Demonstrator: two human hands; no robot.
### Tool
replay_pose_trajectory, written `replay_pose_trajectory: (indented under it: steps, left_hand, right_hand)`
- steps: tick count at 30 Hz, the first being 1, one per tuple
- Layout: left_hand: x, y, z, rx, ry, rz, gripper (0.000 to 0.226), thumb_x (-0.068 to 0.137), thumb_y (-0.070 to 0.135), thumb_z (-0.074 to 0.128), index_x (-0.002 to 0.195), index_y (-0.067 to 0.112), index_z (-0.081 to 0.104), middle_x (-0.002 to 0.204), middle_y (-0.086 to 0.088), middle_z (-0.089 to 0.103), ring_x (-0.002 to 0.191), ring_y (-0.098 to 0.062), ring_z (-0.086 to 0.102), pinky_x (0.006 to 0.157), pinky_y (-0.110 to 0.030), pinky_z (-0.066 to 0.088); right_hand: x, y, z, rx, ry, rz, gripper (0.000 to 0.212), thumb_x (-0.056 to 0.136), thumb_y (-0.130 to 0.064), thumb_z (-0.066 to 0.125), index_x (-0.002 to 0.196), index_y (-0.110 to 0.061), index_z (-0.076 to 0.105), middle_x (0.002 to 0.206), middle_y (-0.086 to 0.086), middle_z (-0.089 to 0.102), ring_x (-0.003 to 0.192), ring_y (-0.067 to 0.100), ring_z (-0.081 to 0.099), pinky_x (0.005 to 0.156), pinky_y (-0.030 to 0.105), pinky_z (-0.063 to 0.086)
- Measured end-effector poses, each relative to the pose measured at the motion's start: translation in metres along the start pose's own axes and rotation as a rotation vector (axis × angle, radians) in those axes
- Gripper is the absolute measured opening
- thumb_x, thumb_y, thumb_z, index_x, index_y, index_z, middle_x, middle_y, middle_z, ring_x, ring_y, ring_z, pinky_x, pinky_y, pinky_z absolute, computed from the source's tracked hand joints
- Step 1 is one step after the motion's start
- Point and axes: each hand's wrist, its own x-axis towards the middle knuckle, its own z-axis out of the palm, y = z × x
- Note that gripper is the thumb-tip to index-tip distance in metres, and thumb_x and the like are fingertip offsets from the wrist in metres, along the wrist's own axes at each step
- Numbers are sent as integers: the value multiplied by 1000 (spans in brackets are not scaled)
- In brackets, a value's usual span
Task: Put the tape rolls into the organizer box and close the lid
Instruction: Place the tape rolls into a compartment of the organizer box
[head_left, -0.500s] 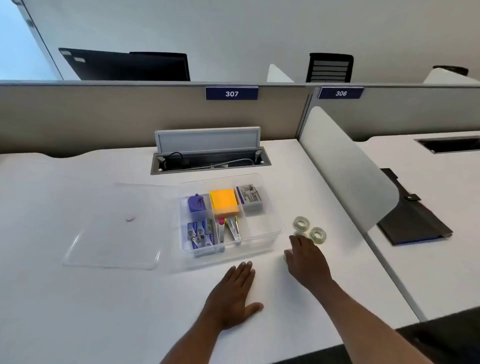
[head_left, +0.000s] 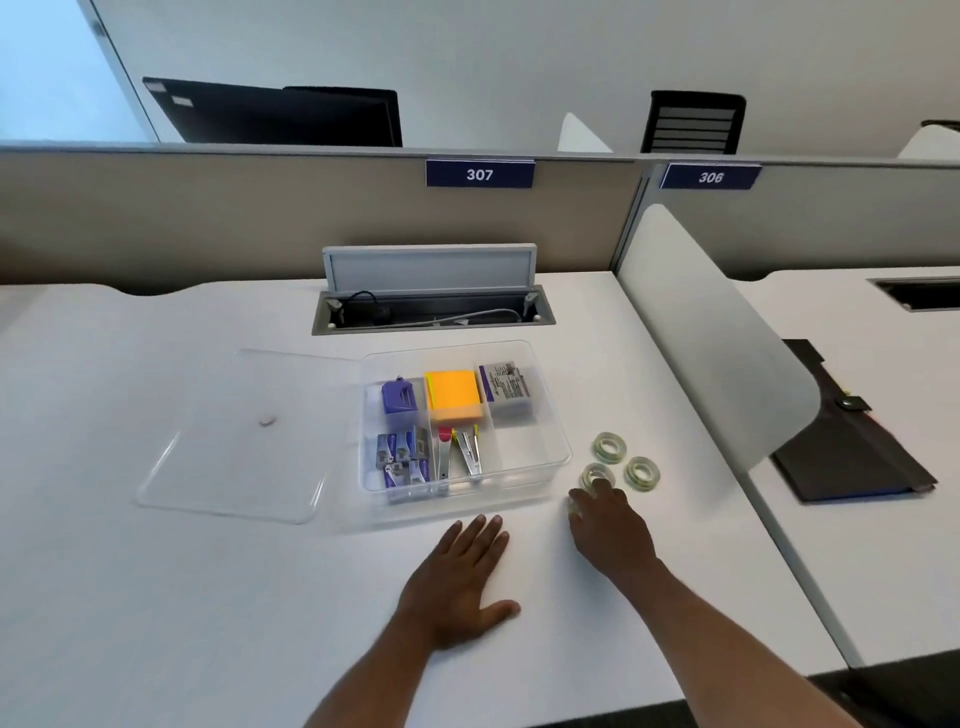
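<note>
Head view is showing three clear tape rolls (head_left: 609, 448) lying flat on the white desk (head_left: 156, 597), just right of the organizer box (head_left: 556, 447): small see-through rings with pale greenish cores, grouped in a loose triangle. The nearest roll (head_left: 597, 475) is sitting directly under the right hand's fingertips (head_left: 601, 487), which are touching its near edge; the other two are lying just beyond, apart from the fingers. The right hand (head_left: 610, 525) is reaching forward with fingers loosely spread and curled downward, not closing around anything; something small and pale at its thumb side is too blurred to tell. The left hand (head_left: 460, 577) is resting palm down on the desk in front of the box, fingers together and extended, thumb out, holding nothing. The box is standing open, its compartments holding a purple item (head_left: 399, 397), an orange sticky-note pad (head_left: 453, 396), a labelled packet (head_left: 506, 387), blue staple boxes (head_left: 402, 460) and clips (head_left: 460, 451); the near-right compartment is bare. The clear lid (head_left: 244, 436) is lying flat on the desk against the box's left side.
</note>
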Motion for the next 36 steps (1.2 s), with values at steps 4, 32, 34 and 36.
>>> replay_pose_trajectory:
  steps: [4,32,34,36]
  left_hand:
    - [0,5,-3,-13,-15,-47,83,89,74,38,147,15,42,155,-3,33,142,-22,31,112,-39,4]
    - [1,9,-2,-79,5,-137,83,86,80,37,149,26,38,156,1,31,143,-16,27,111,-38,9]
    - [2,9,-2,-91,6,-152,82,86,81,35,150,29,37,157,0,30,144,-15,27,111,-36,9]
    - [3,8,-3,-89,10,-161,82,85,82,36,149,30,37,156,1,30,143,-15,27,111,-36,9]
  right_hand:
    - [1,2,1,5,-22,-35,35,90,-43,44,111,-19,57,137,7,41,111,27,51,78,36,53]
    - [102,-55,-55,313,11,-273,38,86,-23,59,119,-6,58,119,14,58,112,33,54,93,38,47]
    - [108,-57,-55,321,5,-275,40,87,-26,60,121,-6,56,121,14,57,114,32,53,95,39,47]
    - [113,-58,-54,320,19,-287,44,88,-28,61,124,-6,54,124,15,55,116,32,52,97,40,47]
